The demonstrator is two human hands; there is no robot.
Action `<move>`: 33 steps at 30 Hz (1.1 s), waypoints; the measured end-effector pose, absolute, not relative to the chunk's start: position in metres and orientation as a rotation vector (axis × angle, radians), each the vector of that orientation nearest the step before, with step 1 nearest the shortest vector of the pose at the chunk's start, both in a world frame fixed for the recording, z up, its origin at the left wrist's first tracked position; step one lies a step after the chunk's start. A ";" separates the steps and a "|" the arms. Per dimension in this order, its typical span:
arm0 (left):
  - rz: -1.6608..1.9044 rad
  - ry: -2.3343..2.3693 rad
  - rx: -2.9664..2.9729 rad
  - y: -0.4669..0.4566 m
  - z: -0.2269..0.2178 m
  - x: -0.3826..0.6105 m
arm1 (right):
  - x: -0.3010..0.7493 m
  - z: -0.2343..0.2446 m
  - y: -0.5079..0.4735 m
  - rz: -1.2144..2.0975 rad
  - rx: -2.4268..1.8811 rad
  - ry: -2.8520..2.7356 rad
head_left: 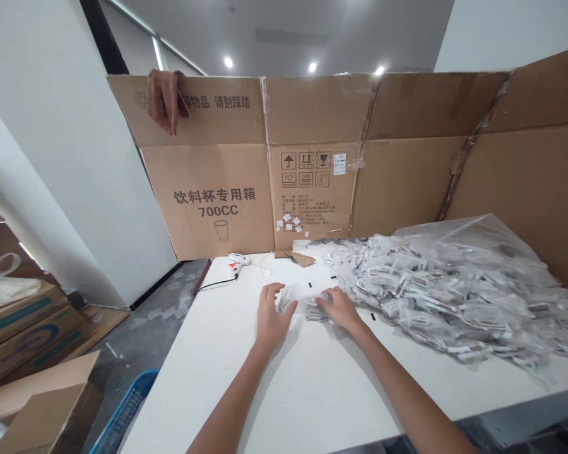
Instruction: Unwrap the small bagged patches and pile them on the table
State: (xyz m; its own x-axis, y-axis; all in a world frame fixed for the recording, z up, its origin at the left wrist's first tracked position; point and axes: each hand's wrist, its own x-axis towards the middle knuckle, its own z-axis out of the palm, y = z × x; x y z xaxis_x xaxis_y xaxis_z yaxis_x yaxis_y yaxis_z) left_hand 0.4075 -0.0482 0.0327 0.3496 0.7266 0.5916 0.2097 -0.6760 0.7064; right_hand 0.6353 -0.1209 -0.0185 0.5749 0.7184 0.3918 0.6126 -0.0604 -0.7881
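One long cardboard screen (407,189), printed 700CC with a cup outline, stands behind the white table (208,378). Large heap of bagged pieces (435,296) covers the table's right side; contents pale and slim, each seemingly in clear plastic, exact form not legible. Larger clear sheeting lies over the heap's back part. Judged: most of the supply remains there, with only a small portion drawn out between the hands; no separate finished pile can be identified.

Floor, left: stacked cartons (57,328), contents hidden, with a white bag (9,293) on top. Nearer, an open carton (52,403); interior not readable. Blue basket (144,380) beside the table, mostly cut off; contents cannot be told.

Left hand (272,321): fingers curved, thumb well apart, nothing visibly gripped; clear plastic (289,296) just beside it, contact uncertain. Right hand (339,307): fingertips on the right end of the small grey stack (315,313); cannot tell whether pinching or merely resting. Stack lies on the table between the hands, pieces side by side; judged partway through handling. White glue gun (237,263) near the far left edge, cord attached. Smallest: loose black bits (373,316) near the heap.
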 end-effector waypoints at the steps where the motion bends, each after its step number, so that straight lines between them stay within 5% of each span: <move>1: 1.269 0.882 2.197 -0.049 0.030 0.407 | 0.636 -0.019 -0.120 0.129 -1.746 -1.115; 9: 1.004 1.100 2.322 -0.046 0.026 0.401 | 0.628 0.007 -0.125 0.066 -1.557 -1.226; 20: 1.500 0.997 2.070 -0.049 0.042 0.402 | 0.617 0.029 -0.133 -0.125 -1.437 -1.133; 33: 1.112 0.965 2.162 -0.048 0.033 0.406 | 0.616 0.011 -0.129 -0.109 -1.542 -1.237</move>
